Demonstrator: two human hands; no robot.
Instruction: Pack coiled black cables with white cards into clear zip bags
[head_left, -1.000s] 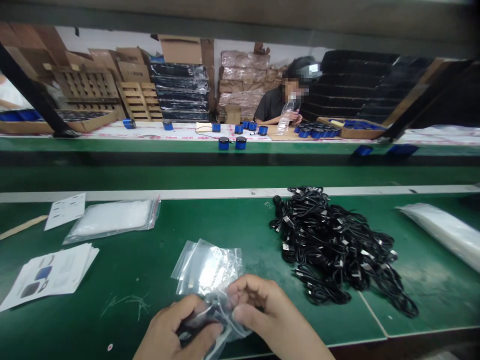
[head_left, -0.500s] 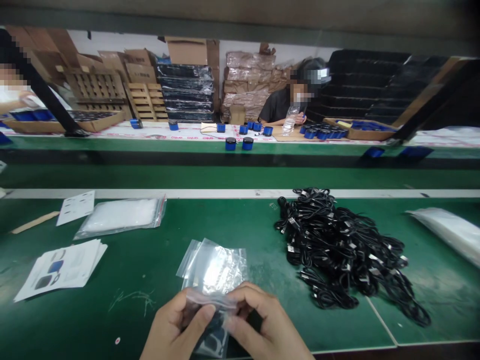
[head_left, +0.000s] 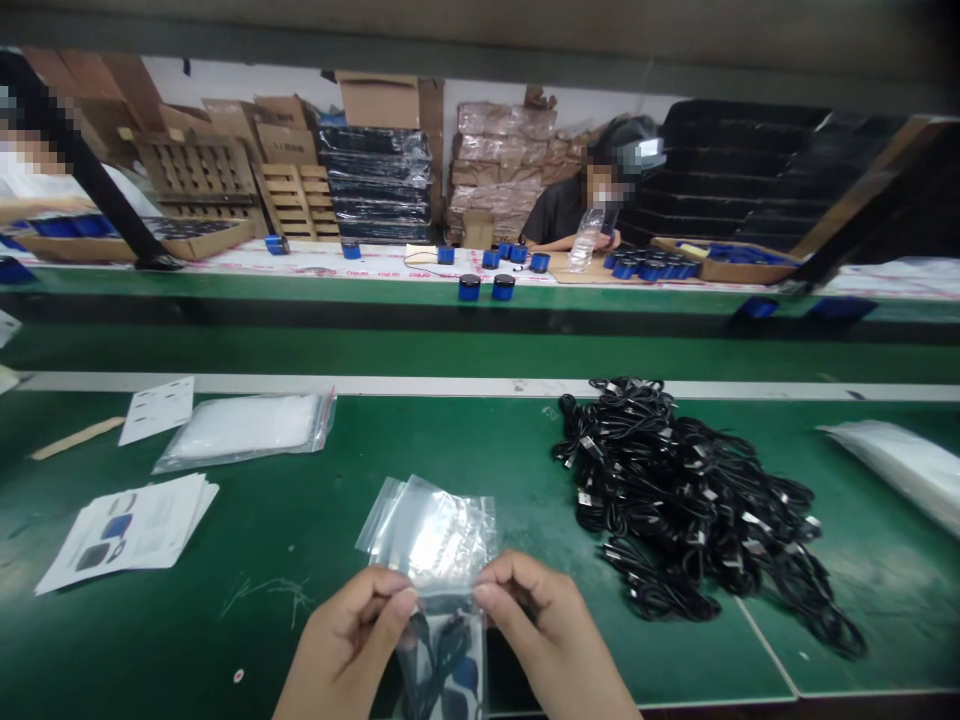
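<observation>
A clear plastic zip bag (head_left: pixel 442 660) hangs upright between my hands, with a coiled black cable and a printed leaflet showing through it. My left hand (head_left: pixel 352 635) pinches the bag's top left corner between thumb and fingers. At the top right corner, my right hand (head_left: pixel 536 620) pinches the same edge. Just beyond them lies a small stack of flat clear bags (head_left: pixel 435 530) on the green table. To the right is a big heap of black cables (head_left: pixel 682 500) with metal plugs.
Printed leaflets (head_left: pixel 124 530) lie at left, near a white card (head_left: pixel 157 410), a wooden stick (head_left: pixel 79 438) and a filled clear bag (head_left: pixel 251 428). A white plastic pack (head_left: pixel 904 465) is far right. Blue-and-black devices (head_left: pixel 486 288) stand on the raised bench, where a person (head_left: pixel 562 210) sits behind.
My hands have moved apart along the bag's top edge, which is now stretched straight. The cable and leaflet inside show more plainly. The view has shifted slightly.
</observation>
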